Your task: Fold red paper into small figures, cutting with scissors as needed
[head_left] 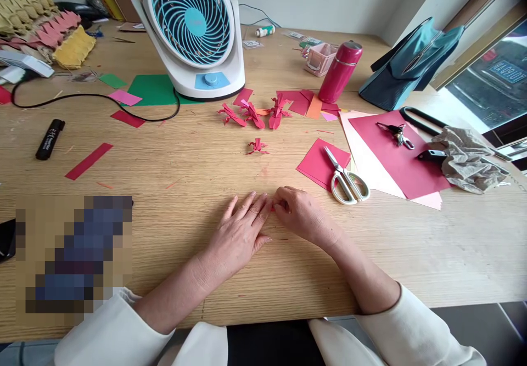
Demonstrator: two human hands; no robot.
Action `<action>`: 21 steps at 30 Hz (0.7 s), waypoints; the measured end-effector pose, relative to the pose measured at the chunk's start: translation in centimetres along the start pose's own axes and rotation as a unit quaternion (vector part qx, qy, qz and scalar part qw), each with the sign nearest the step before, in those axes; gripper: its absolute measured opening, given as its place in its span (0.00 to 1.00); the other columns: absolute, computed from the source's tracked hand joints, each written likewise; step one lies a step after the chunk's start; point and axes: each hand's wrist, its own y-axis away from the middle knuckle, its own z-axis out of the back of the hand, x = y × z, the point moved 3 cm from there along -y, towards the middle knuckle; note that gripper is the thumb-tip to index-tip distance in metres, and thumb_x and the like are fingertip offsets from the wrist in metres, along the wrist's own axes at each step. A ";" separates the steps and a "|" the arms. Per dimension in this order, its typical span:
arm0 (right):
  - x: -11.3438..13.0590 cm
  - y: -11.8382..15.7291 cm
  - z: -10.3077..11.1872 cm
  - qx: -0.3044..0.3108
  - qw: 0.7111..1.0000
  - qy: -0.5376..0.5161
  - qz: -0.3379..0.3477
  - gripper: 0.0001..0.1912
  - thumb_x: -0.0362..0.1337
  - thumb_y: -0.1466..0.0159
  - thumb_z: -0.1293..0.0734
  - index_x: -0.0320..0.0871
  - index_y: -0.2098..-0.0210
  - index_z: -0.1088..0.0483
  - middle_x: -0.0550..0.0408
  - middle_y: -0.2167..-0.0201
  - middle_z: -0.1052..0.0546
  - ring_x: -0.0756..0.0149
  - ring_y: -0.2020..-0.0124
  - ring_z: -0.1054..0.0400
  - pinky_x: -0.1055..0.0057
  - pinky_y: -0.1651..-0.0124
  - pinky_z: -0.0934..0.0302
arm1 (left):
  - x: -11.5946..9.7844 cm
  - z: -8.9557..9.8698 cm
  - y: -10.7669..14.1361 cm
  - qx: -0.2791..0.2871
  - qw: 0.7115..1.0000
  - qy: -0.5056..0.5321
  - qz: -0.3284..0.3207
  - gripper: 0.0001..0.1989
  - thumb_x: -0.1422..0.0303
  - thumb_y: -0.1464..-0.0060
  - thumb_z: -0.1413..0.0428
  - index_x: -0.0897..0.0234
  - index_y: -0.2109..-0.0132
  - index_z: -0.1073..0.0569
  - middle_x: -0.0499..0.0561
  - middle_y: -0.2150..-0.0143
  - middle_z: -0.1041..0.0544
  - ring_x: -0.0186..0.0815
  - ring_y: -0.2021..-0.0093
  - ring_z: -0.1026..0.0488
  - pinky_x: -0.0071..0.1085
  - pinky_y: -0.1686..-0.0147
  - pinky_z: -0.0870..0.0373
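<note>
My left hand lies flat on the wooden table, fingers stretched out and its fingertips beside my right hand. My right hand is closed, thumb and fingers pinched at a small piece of red paper. Most of that piece is hidden under the fingers. Beyond the hands sits a small folded red paper figure. Farther back are larger red folded figures, one at the right of the group. White-handled scissors rest partly on red paper squares to the right of my right hand.
A white and blue fan stands at the back. Red and white sheets, a crumpled cloth, a red flask and a teal bag are at right. A black marker and red strip lie left.
</note>
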 end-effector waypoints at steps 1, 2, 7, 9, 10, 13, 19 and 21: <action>0.0 0.0 0.0 -0.001 1.000 0.004 0.000 0.12 0.25 0.41 0.38 0.43 0.77 0.43 0.61 0.77 0.36 0.74 0.77 0.47 0.75 0.72 0.54 | 0.0 0.0 0.0 0.004 1.000 0.002 0.002 0.32 0.55 0.36 0.51 0.63 0.30 0.44 0.54 0.29 0.43 0.49 0.29 0.48 0.54 0.33 0.47; 0.0 0.0 -0.1 -0.002 1.000 0.008 -0.001 0.12 0.25 0.41 0.38 0.43 0.77 0.43 0.60 0.77 0.36 0.74 0.77 0.47 0.74 0.71 0.54 | 0.0 0.1 0.0 0.007 1.000 0.005 0.003 0.32 0.54 0.36 0.51 0.63 0.30 0.44 0.54 0.29 0.43 0.50 0.29 0.48 0.54 0.34 0.46; 0.0 0.2 -0.1 0.000 0.999 0.046 -0.016 0.10 0.27 0.40 0.38 0.43 0.76 0.42 0.57 0.75 0.33 0.72 0.76 0.45 0.73 0.71 0.53 | 0.0 0.1 0.0 0.001 1.000 0.015 0.006 0.33 0.54 0.37 0.49 0.64 0.31 0.43 0.56 0.29 0.42 0.51 0.29 0.48 0.54 0.34 0.46; 0.0 0.2 -0.2 0.003 0.998 0.060 -0.020 0.09 0.28 0.40 0.38 0.43 0.75 0.41 0.56 0.75 0.31 0.71 0.75 0.43 0.73 0.70 0.52 | 0.1 -0.1 0.0 -0.005 1.000 0.021 -0.008 0.33 0.55 0.36 0.50 0.66 0.31 0.43 0.58 0.29 0.43 0.50 0.29 0.48 0.53 0.34 0.47; 0.0 0.3 -0.2 0.005 0.998 0.064 -0.020 0.08 0.29 0.40 0.38 0.43 0.75 0.40 0.55 0.74 0.31 0.70 0.75 0.43 0.73 0.70 0.52 | 0.2 -0.2 0.0 -0.008 0.999 0.025 -0.019 0.33 0.55 0.36 0.50 0.67 0.31 0.44 0.58 0.29 0.43 0.49 0.29 0.48 0.52 0.34 0.47; -0.2 0.2 -0.4 0.008 0.997 0.069 -0.017 0.07 0.29 0.40 0.38 0.43 0.74 0.38 0.55 0.74 0.30 0.70 0.75 0.42 0.73 0.70 0.51 | 0.2 -0.4 0.0 -0.011 0.999 0.032 -0.043 0.33 0.56 0.35 0.51 0.69 0.30 0.46 0.59 0.29 0.44 0.47 0.29 0.48 0.50 0.32 0.50; -0.8 0.3 0.7 0.004 1.000 0.022 -0.012 0.08 0.28 0.40 0.35 0.42 0.75 0.37 0.59 0.76 0.31 0.73 0.76 0.43 0.75 0.70 0.51 | 0.1 -0.1 -0.1 -0.007 0.999 0.019 -0.032 0.33 0.56 0.36 0.50 0.67 0.31 0.44 0.58 0.29 0.44 0.47 0.29 0.47 0.48 0.33 0.49; -1.1 0.3 1.4 0.012 1.000 0.001 -0.018 0.08 0.28 0.40 0.35 0.41 0.75 0.35 0.60 0.77 0.32 0.74 0.76 0.43 0.75 0.70 0.51 | 0.0 0.0 0.0 -0.006 0.999 0.015 -0.030 0.32 0.55 0.36 0.50 0.66 0.31 0.43 0.57 0.28 0.44 0.47 0.29 0.47 0.47 0.33 0.48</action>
